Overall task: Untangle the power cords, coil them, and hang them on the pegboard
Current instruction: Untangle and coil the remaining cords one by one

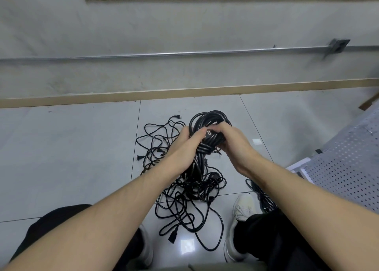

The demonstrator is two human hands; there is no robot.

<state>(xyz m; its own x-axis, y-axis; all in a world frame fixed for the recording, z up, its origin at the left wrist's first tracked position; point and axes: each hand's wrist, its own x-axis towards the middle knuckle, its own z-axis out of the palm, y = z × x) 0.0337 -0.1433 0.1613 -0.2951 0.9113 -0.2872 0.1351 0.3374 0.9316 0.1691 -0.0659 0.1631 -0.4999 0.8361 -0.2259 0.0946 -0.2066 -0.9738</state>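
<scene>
Mostly hidden: the middle of the coil, covered by both hands; the fingertips behind it cannot be seen.
Floor: pale glossy tiles, with the loose cords spread between the person's feet.
Pegboard: grey perforated panel lying at the right, cut off by the frame edge; what lies under its near corner is hard to make out.
Tangle: thin black cords in overlapping loops on the floor, plugs showing at the far left and near edges; single cords cannot be followed.
Second bundle: black cords by the right shoe, largely hidden behind the right forearm.
Coil: thick black cord wound into several round loops, wrapped at the waist, held up above the tangle.
Left hand: fingers curled round the coil's lower left side, clutching it.
Right hand: fingers curled over the coil's right side, gripping it beside a small pale tag.
</scene>
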